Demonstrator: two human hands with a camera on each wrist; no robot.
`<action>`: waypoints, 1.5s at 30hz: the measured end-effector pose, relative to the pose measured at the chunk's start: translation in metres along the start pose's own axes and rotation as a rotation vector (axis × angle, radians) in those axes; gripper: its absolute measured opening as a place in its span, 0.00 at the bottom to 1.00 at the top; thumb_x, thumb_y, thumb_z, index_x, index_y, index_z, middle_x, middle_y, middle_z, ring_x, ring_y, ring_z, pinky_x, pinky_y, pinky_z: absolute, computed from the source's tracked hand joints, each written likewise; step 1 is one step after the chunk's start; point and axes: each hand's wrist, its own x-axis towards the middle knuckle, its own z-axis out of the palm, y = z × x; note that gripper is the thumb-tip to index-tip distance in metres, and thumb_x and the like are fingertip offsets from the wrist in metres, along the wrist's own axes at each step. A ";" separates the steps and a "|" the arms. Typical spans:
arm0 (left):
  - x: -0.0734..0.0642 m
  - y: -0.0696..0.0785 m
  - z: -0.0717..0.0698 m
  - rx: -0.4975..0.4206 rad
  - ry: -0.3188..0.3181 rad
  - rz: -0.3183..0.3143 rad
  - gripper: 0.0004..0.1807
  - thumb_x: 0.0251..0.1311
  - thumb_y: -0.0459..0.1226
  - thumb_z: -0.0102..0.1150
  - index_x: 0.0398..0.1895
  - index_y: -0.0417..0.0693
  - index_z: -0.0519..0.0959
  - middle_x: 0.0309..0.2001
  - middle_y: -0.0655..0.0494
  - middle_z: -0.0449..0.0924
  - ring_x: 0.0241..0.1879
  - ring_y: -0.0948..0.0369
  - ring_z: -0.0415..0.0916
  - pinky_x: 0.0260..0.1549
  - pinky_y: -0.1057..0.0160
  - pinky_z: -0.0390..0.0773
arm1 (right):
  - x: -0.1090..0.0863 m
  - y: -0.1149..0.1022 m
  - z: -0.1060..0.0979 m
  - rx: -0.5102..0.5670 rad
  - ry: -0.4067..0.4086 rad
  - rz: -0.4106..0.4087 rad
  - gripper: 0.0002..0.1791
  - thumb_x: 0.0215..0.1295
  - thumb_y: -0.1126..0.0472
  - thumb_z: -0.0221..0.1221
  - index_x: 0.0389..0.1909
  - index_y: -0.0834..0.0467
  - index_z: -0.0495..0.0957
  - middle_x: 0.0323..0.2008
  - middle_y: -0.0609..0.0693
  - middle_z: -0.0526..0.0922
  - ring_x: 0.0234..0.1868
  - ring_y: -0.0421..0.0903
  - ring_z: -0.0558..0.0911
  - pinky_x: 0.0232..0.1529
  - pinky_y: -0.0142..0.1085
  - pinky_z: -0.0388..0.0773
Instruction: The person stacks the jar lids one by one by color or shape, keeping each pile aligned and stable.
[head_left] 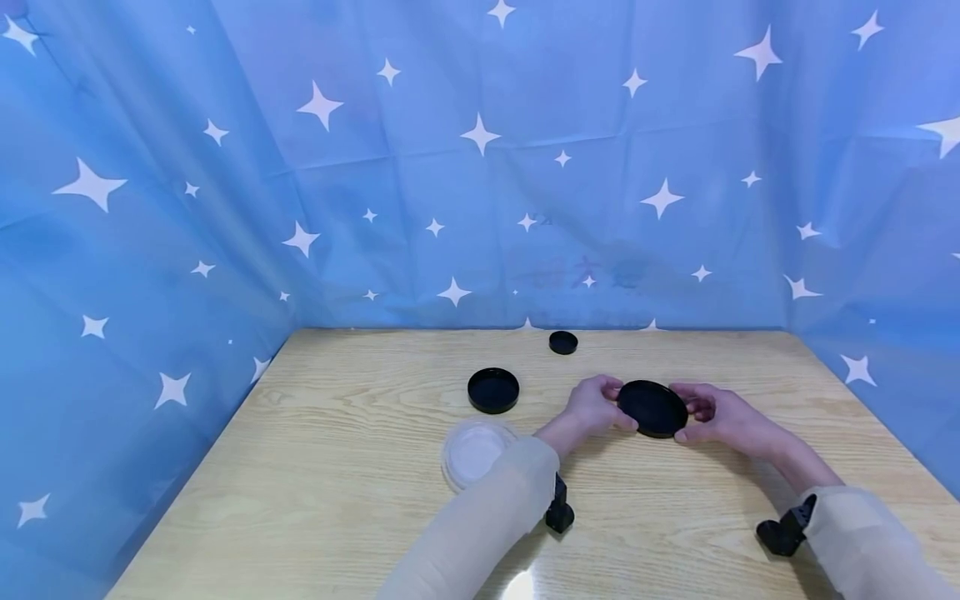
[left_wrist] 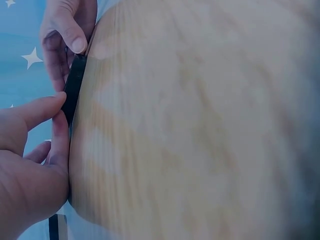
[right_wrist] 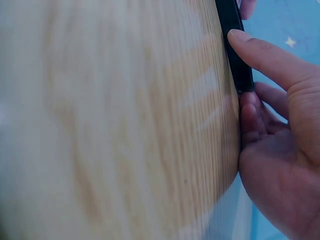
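A large shallow black round dish (head_left: 652, 409) with a low raised rim lies between both hands at the right of the wooden table. On its left edge, my left hand (head_left: 591, 407) grips with thumb and fingers spread along the rim. The right hand (head_left: 726, 421) holds the opposite edge, thumb toward the near side. In the left wrist view the dish (left_wrist: 74, 82) shows edge-on, low against the tabletop, with the left thumb on its side. The right wrist view has the right thumb pressed to the dark side wall of the dish (right_wrist: 239, 55).
Left of the hands sits a medium black round dish (head_left: 493, 390). A small black round dish (head_left: 563, 342) stands near the back edge. A clear round dish (head_left: 474, 452) is partly covered by the left sleeve (head_left: 480, 517). Blue starry cloth (head_left: 420, 167) hangs behind the wooden table (head_left: 315, 467).
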 end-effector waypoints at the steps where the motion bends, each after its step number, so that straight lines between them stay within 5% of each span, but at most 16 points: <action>1: 0.000 0.000 0.000 0.001 -0.003 0.001 0.32 0.43 0.24 0.81 0.55 0.48 0.83 0.40 0.61 0.79 0.37 0.65 0.74 0.37 0.66 0.78 | 0.000 -0.001 0.000 0.002 -0.002 -0.002 0.44 0.62 0.62 0.72 0.72 0.74 0.61 0.64 0.70 0.72 0.50 0.45 0.75 0.46 0.29 0.76; 14: -0.004 0.001 -0.001 -0.024 0.003 0.010 0.32 0.41 0.22 0.80 0.54 0.44 0.83 0.39 0.58 0.77 0.29 0.65 0.76 0.36 0.68 0.78 | 0.001 -0.004 -0.001 0.009 -0.015 -0.007 0.43 0.61 0.62 0.72 0.71 0.73 0.63 0.61 0.66 0.75 0.49 0.45 0.76 0.45 0.31 0.75; 30: -0.011 -0.004 -0.006 -0.189 0.017 0.000 0.29 0.42 0.21 0.79 0.50 0.48 0.84 0.39 0.62 0.79 0.37 0.65 0.75 0.42 0.63 0.80 | -0.004 -0.015 -0.004 0.042 -0.025 -0.017 0.41 0.63 0.61 0.71 0.72 0.71 0.63 0.63 0.68 0.74 0.54 0.42 0.77 0.49 0.29 0.76; 45: -0.058 -0.013 -0.019 -0.207 0.046 -0.022 0.30 0.37 0.19 0.80 0.47 0.48 0.83 0.39 0.59 0.77 0.35 0.63 0.76 0.36 0.63 0.81 | -0.021 -0.033 0.024 0.225 -0.098 -0.099 0.41 0.58 0.70 0.71 0.69 0.77 0.61 0.45 0.62 0.78 0.38 0.42 0.79 0.34 0.34 0.81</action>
